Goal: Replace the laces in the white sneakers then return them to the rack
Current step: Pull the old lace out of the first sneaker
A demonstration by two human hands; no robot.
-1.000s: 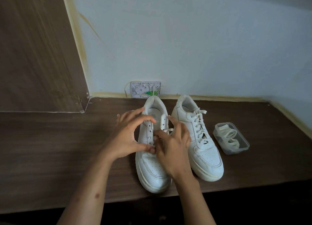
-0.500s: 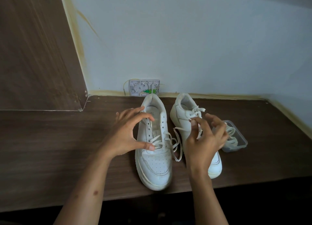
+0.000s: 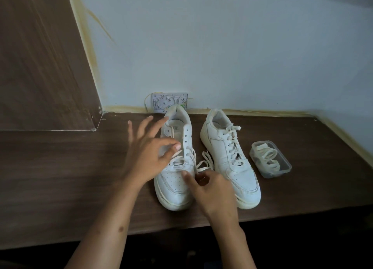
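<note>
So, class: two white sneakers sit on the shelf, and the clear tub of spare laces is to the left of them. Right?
Not quite. The head view shows the tub to the right of the sneakers, not left. The rest holds: two white sneakers on the shelf.

Two white low-top sneakers stand side by side on the wooden shelf (image 3: 60, 167), toes toward its front edge, heels toward its back. The left sneaker (image 3: 175, 179) is partly unlaced: upper eyelets empty, its loose lace (image 3: 203, 163) trailing onto the shelf between the shoes. The right sneaker (image 3: 230, 159) is fully laced.
</note>
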